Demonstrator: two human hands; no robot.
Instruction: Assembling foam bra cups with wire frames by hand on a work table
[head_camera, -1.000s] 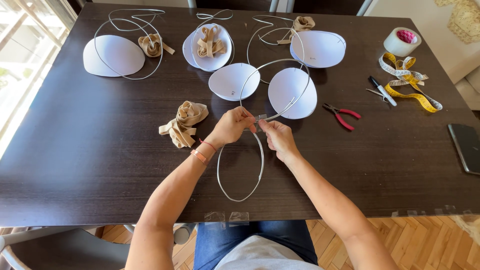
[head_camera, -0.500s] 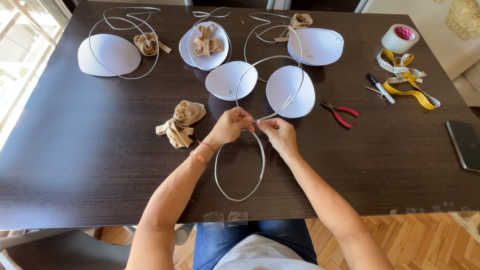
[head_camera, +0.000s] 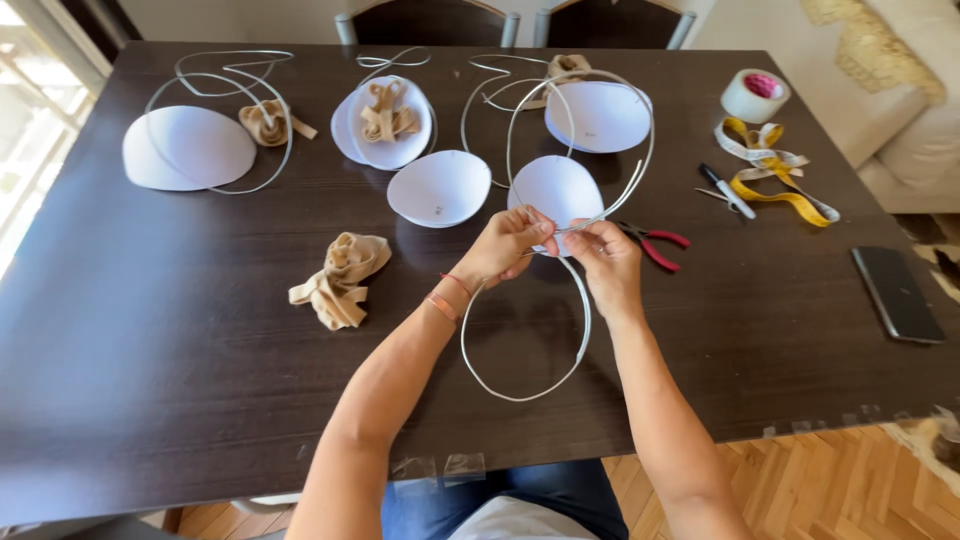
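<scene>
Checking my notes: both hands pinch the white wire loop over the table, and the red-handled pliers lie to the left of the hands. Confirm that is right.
Not quite. In the head view the pliers lie right of the hands, beside the right hand. Both it and the left hand do pinch the white wire loop.

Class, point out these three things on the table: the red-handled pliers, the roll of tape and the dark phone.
red-handled pliers (head_camera: 662, 243), head view, on a red handle.
roll of tape (head_camera: 752, 97), head view, on its white outer side.
dark phone (head_camera: 897, 294), head view, middle of its screen.

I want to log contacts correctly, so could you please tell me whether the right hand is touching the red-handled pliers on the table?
Apart. The head view shows the right hand pinching the white wire, with dark tabletop visible between it and the red-handled pliers.
</scene>
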